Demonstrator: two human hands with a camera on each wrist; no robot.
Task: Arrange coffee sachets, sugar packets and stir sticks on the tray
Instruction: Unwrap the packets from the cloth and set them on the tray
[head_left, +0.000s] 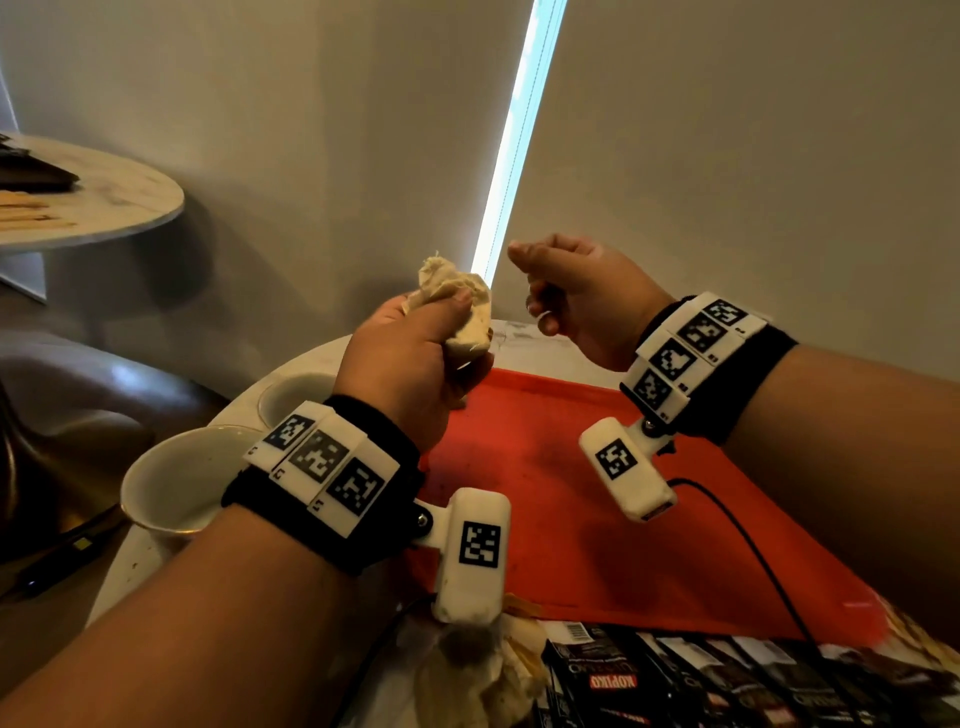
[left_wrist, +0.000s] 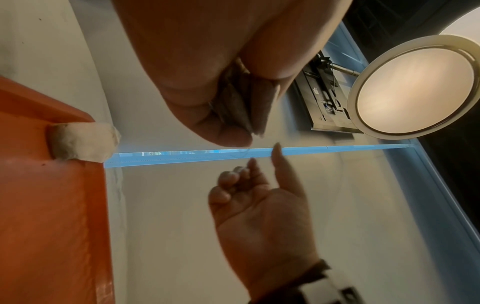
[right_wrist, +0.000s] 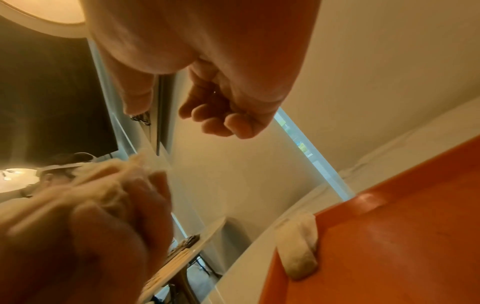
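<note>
Between the curled fingers (head_left: 457, 304) of the left hand (head_left: 415, 358) sits a crumpled cream cloth (head_left: 462, 306), gripped in a fist with its frayed end poking up past the thumb. Just across from it, the right hand (head_left: 576, 296) is raised with its fingers loosely bent toward the palm; it appears to hold nothing, and the left wrist view shows its palm bare. Both hands hang above the far end of the orange tray (head_left: 571, 499), apart from each other and not touching it.

Below the fingers the tray's floor shows faint dark smudges, so the step in hand looks like wiping it before anything is laid out. To do it well, I would bring the cloth down flat, free hand pressing the tray's rim so it does not slide, and sweep from the far edge back toward the body. A small wad of the same pale stuff (right_wrist: 298, 246) lies over the tray's far rim; it should come off too.

Nearer the body than either wrist, the coffee sachets (head_left: 675, 680) lie fanned along the tray's near edge, none arranged yet. Left of the left wrist stand two white cups (head_left: 176, 483). Well beyond the left hand, a second round table (head_left: 114, 202) carries what may be the stir sticks (head_left: 31, 218). Sugar packets I cannot pick out.
</note>
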